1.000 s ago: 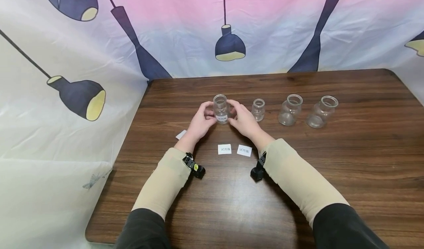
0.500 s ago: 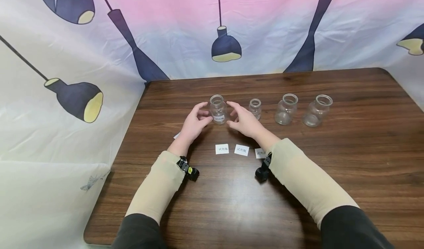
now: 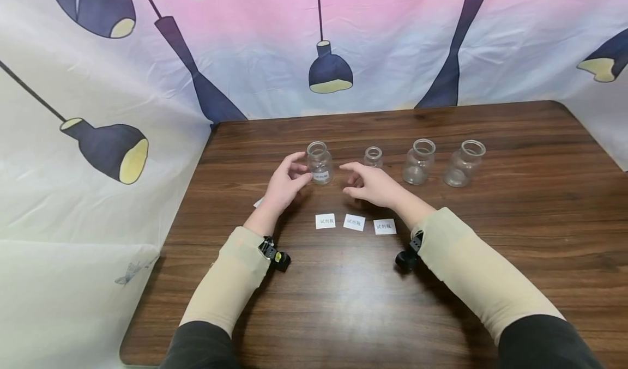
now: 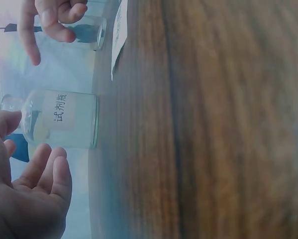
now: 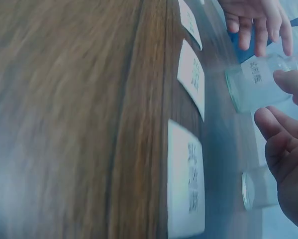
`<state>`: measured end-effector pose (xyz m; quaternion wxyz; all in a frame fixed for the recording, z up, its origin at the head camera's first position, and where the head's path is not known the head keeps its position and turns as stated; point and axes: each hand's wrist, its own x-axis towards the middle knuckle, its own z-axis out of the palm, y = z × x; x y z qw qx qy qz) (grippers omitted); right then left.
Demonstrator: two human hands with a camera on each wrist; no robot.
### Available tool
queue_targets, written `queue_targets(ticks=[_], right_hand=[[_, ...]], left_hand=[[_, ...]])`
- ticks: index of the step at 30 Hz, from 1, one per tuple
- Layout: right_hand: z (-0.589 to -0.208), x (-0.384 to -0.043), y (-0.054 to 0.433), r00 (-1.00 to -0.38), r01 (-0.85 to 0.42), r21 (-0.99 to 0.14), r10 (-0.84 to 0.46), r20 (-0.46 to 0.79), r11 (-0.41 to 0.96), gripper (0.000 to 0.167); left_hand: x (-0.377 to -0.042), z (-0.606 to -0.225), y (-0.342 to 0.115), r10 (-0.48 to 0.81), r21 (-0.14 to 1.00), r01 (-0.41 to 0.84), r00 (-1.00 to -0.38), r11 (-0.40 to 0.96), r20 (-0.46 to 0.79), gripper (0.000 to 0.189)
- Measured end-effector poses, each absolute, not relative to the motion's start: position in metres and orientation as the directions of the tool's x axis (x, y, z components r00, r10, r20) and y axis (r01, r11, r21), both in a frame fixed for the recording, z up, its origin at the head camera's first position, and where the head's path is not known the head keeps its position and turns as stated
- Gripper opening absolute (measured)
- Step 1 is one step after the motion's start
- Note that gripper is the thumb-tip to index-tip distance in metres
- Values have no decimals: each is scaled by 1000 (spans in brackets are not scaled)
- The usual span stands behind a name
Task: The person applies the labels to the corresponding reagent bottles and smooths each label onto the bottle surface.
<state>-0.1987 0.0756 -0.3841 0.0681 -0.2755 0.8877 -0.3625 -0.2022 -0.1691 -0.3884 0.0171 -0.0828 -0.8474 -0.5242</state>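
A clear glass bottle (image 3: 319,159) stands upright with a white label (image 4: 63,110) bearing handwritten characters on its front. Just left of it is my left hand (image 3: 284,185), fingers loosely spread with nothing in them; the left wrist view shows a gap between fingers and glass. To the bottle's right, my right hand (image 3: 375,186) hovers with relaxed fingers, also holding nothing. Partly hidden behind the right hand is a smaller glass bottle (image 3: 373,153). Three white labels (image 3: 325,221) with writing lie in a row nearer the front of the table.
Two wider glass bottles, one (image 3: 418,162) left of the other (image 3: 464,163), stand farther right on the brown wooden table (image 3: 314,314). Another white paper piece (image 3: 258,202) shows partly behind the left wrist. A patterned cloth (image 3: 275,64) hangs behind the table.
Both hands have come off the labelled bottle, which stays standing. My right hand has moved away to the right, uncovering the third label; my left hand has shifted slightly left.
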Motion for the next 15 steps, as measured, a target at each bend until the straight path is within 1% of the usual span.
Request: queue_targets(ticks=[10,15], right_hand=[[-389,-192,94,-841,-437,-663,-537,61,608,53],[-391,-186,106,-843,-436,-643,-537,46,630,50]], left_hand=[[-196,-387,-171,116,876,179,-983,448,141,51],[-188,-387,-169,132,864,199,-979,463,155,47]])
